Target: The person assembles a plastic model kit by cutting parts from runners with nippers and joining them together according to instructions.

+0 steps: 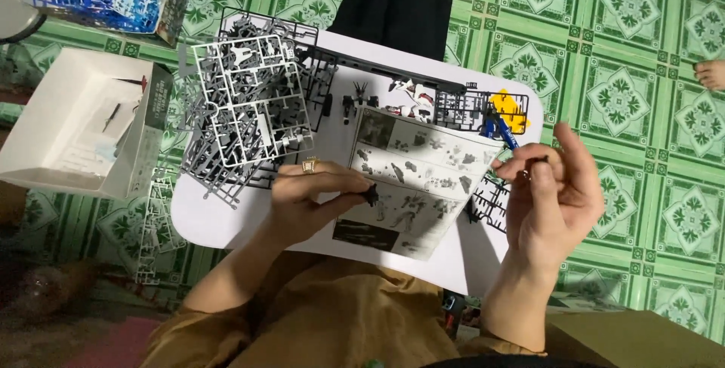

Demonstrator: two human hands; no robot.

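Looks like early days: the left hand point(313, 194) is pinching a small black part point(371, 196) over the instruction sheet point(415, 179), the right hand point(555, 187) is pinching another tiny piece point(538, 160), and the grey sprues point(245, 104) are sitting mostly uncut on the table point(226, 224).

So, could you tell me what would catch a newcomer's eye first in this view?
Probably the pile of grey and white model sprues on the left of the white table, against the green tiled floor. Next, both hands over the instruction sheet: the left hand pinches a small black part, and the right hand another.
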